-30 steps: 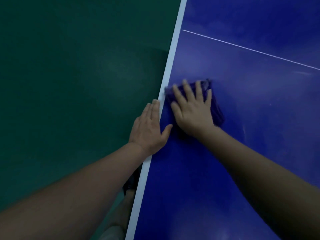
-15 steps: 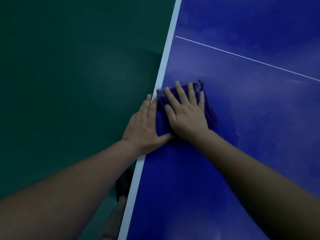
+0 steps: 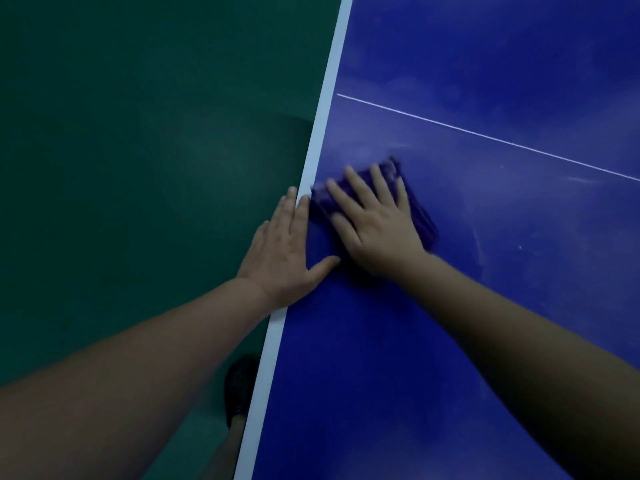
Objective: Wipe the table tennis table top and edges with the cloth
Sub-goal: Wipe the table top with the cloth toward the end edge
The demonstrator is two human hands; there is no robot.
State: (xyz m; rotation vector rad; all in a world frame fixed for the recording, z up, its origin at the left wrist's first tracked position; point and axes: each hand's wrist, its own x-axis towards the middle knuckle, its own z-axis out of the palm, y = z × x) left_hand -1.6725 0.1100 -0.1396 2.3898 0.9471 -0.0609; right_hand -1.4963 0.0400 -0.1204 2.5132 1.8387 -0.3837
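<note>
Head view: the right hand [image 3: 377, 230] lies flat, fingers [image 3: 356, 183] straight and spread, pressing a folded dark blue-purple cloth [image 3: 420, 216] onto the blue table tennis table [image 3: 450, 341]. The cloth is motion-blurred and shows beyond the fingertips and beside the little finger. The left hand [image 3: 280, 258] rests flat, fingers straight, on the white edge stripe [image 3: 273, 344], holding nothing, thumb near the cloth.

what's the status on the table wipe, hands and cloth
Right hand flat on purple cloth, pressing it near white edge stripe. Left hand open, braced on table edge. Nothing in the way.
</note>
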